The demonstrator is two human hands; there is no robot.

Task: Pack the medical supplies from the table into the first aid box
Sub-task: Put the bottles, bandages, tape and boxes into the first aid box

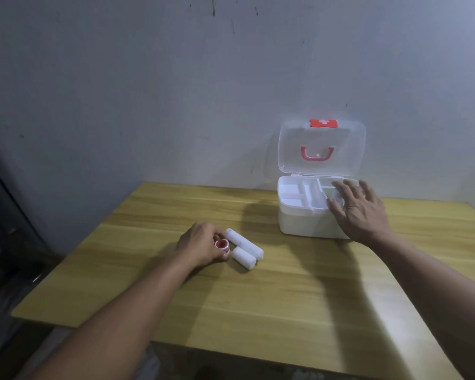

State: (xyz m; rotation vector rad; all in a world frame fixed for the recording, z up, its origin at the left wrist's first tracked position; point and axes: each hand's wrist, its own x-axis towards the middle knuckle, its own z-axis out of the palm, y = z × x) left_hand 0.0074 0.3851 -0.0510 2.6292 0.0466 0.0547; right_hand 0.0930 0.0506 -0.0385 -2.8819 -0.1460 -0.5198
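The white first aid box (pixel 296 223) stands open at the back right of the wooden table, its clear lid (pixel 321 146) raised against the wall. A divided white tray (pixel 299 196) fills its top. My right hand (pixel 359 212) lies flat with spread fingers on the tray's right side. My left hand (pixel 203 244) grips a small roll of tape with a red core (pixel 222 244) at the table's middle. Right beside it lie a long white bandage roll (pixel 244 244) and a shorter white bandage roll (pixel 244 258), touching each other.
The wooden table (pixel 285 297) has its front edge near me and its left edge by a dark floor area. A grey wall (pixel 176 91) rises directly behind the box.
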